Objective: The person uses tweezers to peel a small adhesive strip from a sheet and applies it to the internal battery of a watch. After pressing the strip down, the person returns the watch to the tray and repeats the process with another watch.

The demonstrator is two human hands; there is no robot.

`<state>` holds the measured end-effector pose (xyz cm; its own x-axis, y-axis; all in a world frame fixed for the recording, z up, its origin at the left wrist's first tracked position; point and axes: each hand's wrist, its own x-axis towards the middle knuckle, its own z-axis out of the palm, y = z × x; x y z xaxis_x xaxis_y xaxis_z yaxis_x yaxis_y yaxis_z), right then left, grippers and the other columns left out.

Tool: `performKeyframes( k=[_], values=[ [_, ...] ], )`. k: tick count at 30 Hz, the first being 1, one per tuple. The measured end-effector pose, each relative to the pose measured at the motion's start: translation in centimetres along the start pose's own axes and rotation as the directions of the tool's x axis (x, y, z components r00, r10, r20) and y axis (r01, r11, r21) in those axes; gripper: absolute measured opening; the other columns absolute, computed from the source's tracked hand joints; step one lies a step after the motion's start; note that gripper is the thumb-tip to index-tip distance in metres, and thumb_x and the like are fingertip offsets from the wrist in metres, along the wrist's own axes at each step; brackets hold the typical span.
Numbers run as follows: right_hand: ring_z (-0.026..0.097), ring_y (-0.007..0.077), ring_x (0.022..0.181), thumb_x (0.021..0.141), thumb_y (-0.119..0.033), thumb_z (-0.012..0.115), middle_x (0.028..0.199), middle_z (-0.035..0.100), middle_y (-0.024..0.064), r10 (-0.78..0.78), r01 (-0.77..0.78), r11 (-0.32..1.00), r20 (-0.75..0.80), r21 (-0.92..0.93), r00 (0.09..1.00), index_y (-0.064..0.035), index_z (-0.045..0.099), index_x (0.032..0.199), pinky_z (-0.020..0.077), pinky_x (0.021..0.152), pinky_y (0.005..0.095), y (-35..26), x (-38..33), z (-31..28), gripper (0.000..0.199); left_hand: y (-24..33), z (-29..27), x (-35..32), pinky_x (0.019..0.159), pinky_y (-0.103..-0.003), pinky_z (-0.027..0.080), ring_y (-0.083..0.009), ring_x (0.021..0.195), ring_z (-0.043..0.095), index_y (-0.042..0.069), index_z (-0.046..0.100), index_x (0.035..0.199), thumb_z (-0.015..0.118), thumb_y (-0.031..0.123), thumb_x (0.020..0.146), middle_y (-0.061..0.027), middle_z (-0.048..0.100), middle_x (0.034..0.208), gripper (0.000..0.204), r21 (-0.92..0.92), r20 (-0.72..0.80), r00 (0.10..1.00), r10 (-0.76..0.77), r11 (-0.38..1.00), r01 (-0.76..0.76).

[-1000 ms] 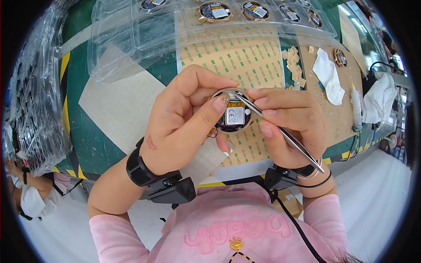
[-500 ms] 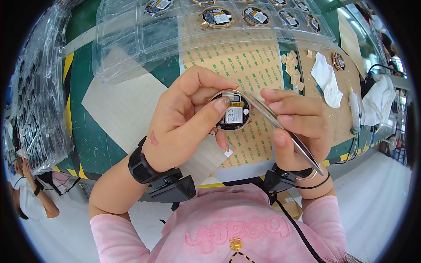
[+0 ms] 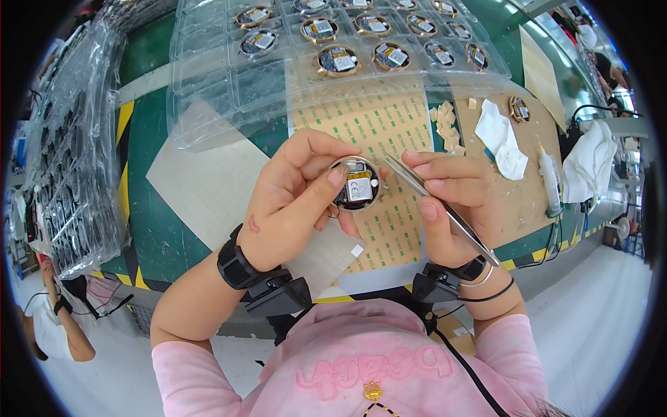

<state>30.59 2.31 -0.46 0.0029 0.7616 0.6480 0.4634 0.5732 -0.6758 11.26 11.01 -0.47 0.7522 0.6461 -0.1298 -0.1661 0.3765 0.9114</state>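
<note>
The left hand (image 3: 281, 205) is closed around one round watch (image 3: 361, 182), which lies above the brown sheet (image 3: 392, 233), in front of the person's chest. The thumb presses on the upper left part of its rim and reaches a little over the inside, while the other fingers bend behind and under it, so there is no gap between this grip and the watch. The open side of the watch faces up and shows a white block (image 3: 358, 191) and, near the right edge, a small white dot (image 3: 374, 183). The right hand (image 3: 458, 201) is clamped on the metal tweezers (image 3: 448, 212), the thumb from below and the fingers from above. The tweezers lie slanted, and their tips stand just beside the watch, at its upper right, apparently without touching it; whether the tips are together or slightly apart, I cannot tell. Beyond the hands there is a clear tray (image 3: 201, 73) with more open watches (image 3: 338, 61) in its cells. To the right, tan squares (image 3: 445, 124) lie in a pile near a white cloth (image 3: 501, 142), and a white tube (image 3: 550, 184) is beside it.
</note>
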Motion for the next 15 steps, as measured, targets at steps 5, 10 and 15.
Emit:
performKeyframes(
  k=[5,10,15],
  values=[
    [0.060,0.0286,0.098,0.088,-0.002,0.054,0.102,0.053,0.0149,0.096,-0.095,0.995,-0.032,0.036,0.995,-0.0011,0.049,0.099,0.0488,0.088,0.0393,0.4,-0.6,0.0,0.012,-0.3,-0.2,-0.1,0.048,-0.017,0.038,-0.0105,0.068,0.061,0.003,0.042,0.120,0.042,0.008,0.095,-0.0113,0.059,0.108,0.026,-0.019,0.045,0.999,0.021,1.000,-0.020],
    [0.059,0.0257,0.099,0.088,0.000,0.054,0.102,0.055,0.0135,0.177,-0.164,0.981,-0.146,0.101,0.973,0.0002,0.052,0.098,0.0480,0.088,0.0362,1.5,-0.5,0.2,0.010,0.6,-0.4,0.9,0.055,-0.019,0.046,-0.0112,0.071,0.062,0.003,0.039,0.126,0.049,0.001,0.090,-0.0120,0.060,0.108,0.037,0.064,-0.094,0.984,0.150,0.987,-0.145],
    [0.060,0.0242,0.099,0.087,-0.001,0.056,0.100,0.056,0.0130,0.166,-0.154,0.984,-0.166,0.086,0.972,0.0006,0.053,0.096,0.0477,0.086,0.0340,1.1,0.1,0.1,0.009,3.5,-1.7,1.3,0.067,-0.022,0.050,-0.0118,0.075,0.062,0.001,0.039,0.127,0.057,-0.005,0.083,-0.0097,0.060,0.106,0.049,0.370,-0.294,0.902,0.317,0.908,-0.198]
  ],
)
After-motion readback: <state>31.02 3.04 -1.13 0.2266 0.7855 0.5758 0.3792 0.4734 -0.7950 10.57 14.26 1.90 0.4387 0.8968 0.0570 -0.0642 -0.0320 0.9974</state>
